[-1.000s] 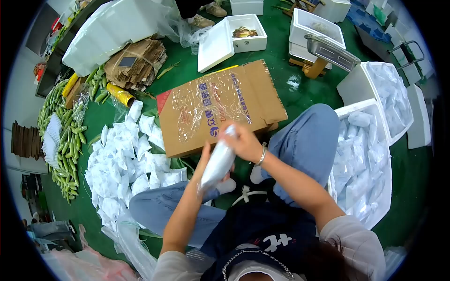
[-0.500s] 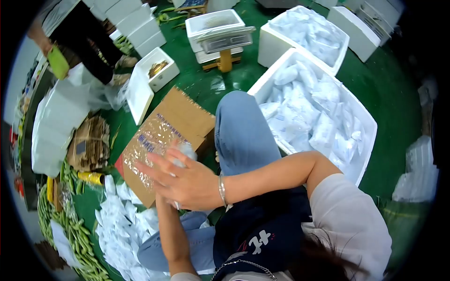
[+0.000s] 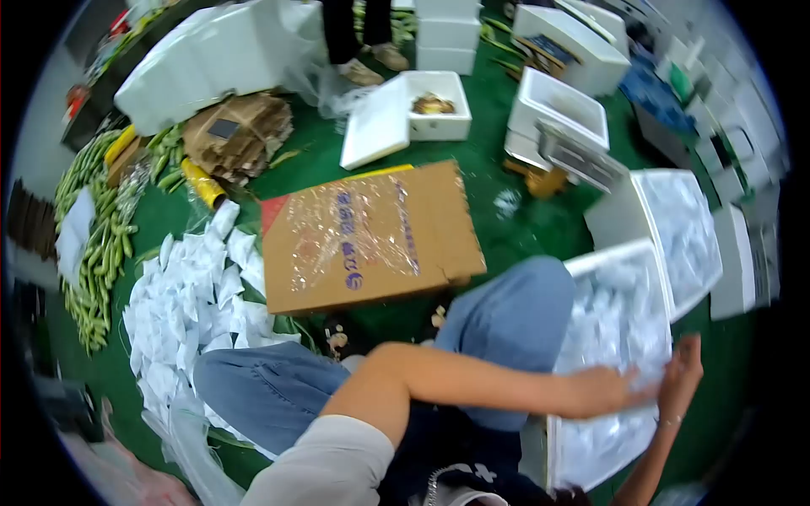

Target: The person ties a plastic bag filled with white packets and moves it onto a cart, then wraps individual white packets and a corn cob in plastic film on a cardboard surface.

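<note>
My left hand (image 3: 603, 392) reaches across to the right, over the near foam box (image 3: 553, 455) of clear-wrapped, pale ice packs (image 3: 609, 333). Motion smears its fingers, and no held item can be made out. Beside it, at the box's right edge, my right hand (image 3: 682, 364) is raised with a bracelet at the wrist; its finger pose and any contents are unclear. A brown cardboard box (image 3: 375, 232) with clear tape lies in front of my knees. White packets (image 3: 181, 325) form a heap on the floor at the left.
Behind the cardboard stand an open foam box (image 3: 439, 131), its leaning lid (image 3: 375, 126) and a scale (image 3: 582, 156). Another pack-filled foam box (image 3: 683, 232) is at right. Green vegetables (image 3: 101, 244) lie far left. A person's legs (image 3: 359, 29) show at the top.
The view has swung toward the right. Both hands have gone from above the cardboard box to the near foam box of packs, and the cardboard's top is now uncovered.
</note>
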The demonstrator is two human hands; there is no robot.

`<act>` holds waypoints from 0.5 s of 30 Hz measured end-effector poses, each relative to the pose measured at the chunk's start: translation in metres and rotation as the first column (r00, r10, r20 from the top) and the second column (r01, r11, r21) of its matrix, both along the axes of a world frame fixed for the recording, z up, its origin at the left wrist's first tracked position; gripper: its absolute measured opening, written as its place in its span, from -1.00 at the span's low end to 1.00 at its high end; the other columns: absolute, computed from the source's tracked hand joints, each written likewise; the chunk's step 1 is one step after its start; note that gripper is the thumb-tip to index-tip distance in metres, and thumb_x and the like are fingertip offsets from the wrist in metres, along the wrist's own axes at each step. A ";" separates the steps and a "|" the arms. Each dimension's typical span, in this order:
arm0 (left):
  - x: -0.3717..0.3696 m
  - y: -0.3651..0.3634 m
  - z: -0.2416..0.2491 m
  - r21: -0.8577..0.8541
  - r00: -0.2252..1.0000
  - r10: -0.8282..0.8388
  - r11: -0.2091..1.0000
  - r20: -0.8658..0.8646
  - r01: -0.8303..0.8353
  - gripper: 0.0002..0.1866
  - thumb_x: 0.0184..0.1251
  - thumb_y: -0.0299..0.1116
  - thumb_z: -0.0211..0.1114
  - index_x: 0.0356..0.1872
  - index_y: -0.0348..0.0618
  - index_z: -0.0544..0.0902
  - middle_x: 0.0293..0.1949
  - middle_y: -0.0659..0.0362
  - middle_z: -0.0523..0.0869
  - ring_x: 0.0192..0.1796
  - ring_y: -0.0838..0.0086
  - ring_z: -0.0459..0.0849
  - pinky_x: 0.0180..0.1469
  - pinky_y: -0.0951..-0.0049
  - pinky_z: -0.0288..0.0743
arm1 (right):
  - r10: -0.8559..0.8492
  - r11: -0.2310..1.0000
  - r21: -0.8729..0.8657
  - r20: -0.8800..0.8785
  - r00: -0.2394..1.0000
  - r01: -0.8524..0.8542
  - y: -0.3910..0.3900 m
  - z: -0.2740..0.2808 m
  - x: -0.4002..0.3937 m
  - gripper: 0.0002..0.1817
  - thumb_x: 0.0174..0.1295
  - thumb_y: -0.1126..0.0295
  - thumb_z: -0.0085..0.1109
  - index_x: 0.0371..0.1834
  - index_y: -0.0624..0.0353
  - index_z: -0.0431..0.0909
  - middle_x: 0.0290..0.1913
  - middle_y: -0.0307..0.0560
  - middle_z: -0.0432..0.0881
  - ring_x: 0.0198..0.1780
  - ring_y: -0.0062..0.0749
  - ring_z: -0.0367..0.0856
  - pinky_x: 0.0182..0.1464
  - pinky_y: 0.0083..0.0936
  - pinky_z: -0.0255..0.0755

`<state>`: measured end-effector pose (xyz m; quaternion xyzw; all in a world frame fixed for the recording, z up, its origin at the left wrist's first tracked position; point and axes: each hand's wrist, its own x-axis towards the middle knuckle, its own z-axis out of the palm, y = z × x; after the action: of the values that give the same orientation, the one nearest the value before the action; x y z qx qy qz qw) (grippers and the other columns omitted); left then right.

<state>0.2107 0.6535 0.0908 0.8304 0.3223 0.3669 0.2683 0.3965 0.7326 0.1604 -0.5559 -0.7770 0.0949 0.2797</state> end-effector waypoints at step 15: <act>-0.440 -0.159 -0.184 -0.281 -0.229 0.973 -0.217 0.008 -0.935 -0.75 0.17 -0.43 0.25 -0.13 -0.28 0.61 -0.30 -0.06 0.70 -0.29 0.16 0.71 -0.21 0.30 0.57 | 0.822 0.212 0.547 0.348 0.450 -0.810 0.104 0.038 -0.502 -0.35 -0.05 0.68 0.05 0.24 0.20 0.30 0.10 0.16 0.47 0.07 0.04 0.48 0.10 -0.24 0.38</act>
<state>-0.2294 0.4945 -0.0930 0.1963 0.8428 0.5011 -0.0122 -0.1052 0.8366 0.1986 0.0718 -0.9266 -0.0426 0.3668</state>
